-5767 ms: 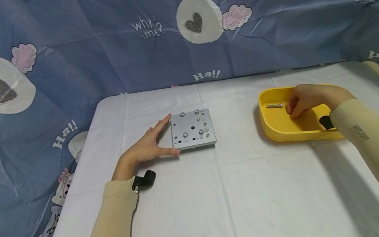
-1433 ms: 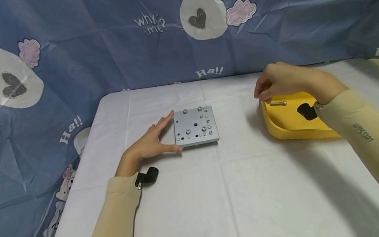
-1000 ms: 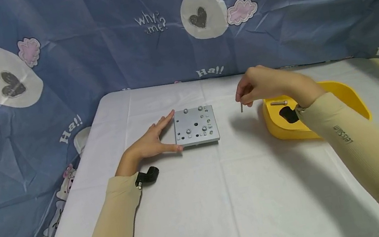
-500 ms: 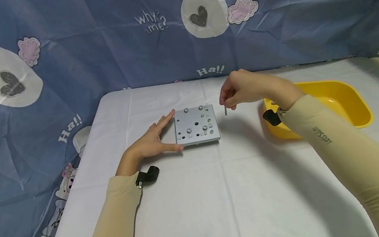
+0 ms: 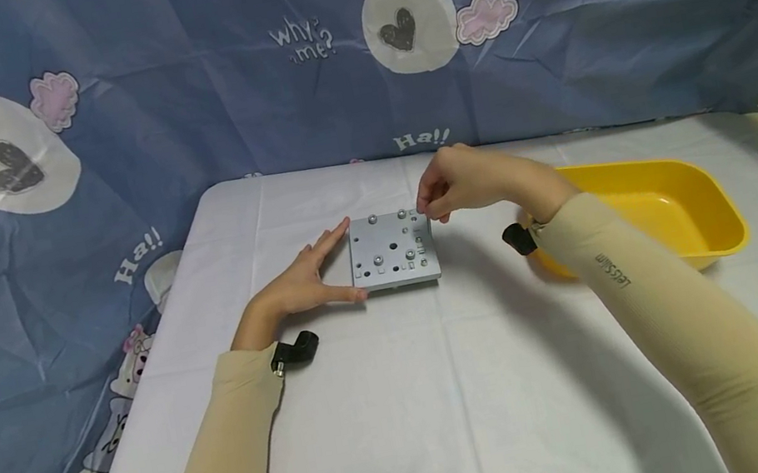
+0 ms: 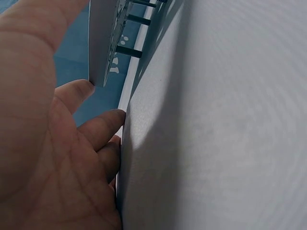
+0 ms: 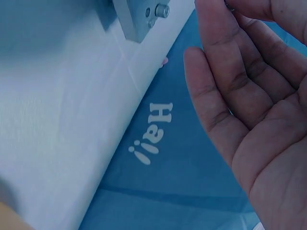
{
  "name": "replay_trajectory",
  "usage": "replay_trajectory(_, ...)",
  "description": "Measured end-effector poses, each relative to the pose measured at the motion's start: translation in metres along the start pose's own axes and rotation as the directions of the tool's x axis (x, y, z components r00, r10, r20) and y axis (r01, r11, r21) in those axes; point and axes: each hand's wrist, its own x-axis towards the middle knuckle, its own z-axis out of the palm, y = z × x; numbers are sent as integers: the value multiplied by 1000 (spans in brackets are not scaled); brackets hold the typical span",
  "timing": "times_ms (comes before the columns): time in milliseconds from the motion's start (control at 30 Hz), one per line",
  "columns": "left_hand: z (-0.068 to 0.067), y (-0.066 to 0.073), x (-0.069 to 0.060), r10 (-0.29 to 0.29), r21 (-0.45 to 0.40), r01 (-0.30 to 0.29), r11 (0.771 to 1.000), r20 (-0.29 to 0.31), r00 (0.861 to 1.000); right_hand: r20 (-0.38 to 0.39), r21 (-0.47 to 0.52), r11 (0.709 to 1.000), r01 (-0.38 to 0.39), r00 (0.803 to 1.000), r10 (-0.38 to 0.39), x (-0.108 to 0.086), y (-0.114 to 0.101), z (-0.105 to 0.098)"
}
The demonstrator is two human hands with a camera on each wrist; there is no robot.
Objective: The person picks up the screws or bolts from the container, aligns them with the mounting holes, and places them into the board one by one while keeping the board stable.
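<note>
A grey metal plate (image 5: 368, 248) with holes and several socket-head screws (image 5: 379, 260) stands on the table; in the left wrist view, threaded screw ends (image 6: 129, 51) stick out beneath it. My left hand (image 5: 290, 293) spans the plate's left side, thumb at the near corner and index fingertip at the far corner. At the far right corner, my right hand (image 5: 464, 181) pinches a thin silver screw between thumb and fingertips. Most of that screw is hidden; a dark speck of metal (image 7: 230, 5) shows between the fingers in the right wrist view.
A yellow tray (image 5: 713, 211) stands on the right, partly behind the right forearm. White cloth (image 5: 381, 422) covers the table, and a blue printed curtain (image 5: 208, 89) hangs along its back and left. Small black cameras sit at both wrists.
My right hand has lifted a screw out of the yellow tray and carried it left to the plate's far right corner. The left hand has stayed at the plate.
</note>
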Motion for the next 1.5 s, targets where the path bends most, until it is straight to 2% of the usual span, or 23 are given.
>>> replay_trajectory(300,-1,1,-2,-11,12,11,1000,-6,1000,27,39,998,51,998,-52,13,-6,16)
replay_trajectory(767,-2,2,0,-20,10,20,1000,0,1000,83,55,995,84,993,-88,25,-16,34)
replay_trajectory(1033,0,0,0,-16,8,16,1000,4,1000,125,69,996,63,990,-71,31,-22,43)
replay_trajectory(1200,1,-1,1,-21,0,21,1000,3,1000,122,57,996,68,990,-75,34,-25,48)
replay_trajectory(1500,1,1,-2,-19,11,19,1000,-1,1000,144,48,998,45,988,-51,31,-27,47)
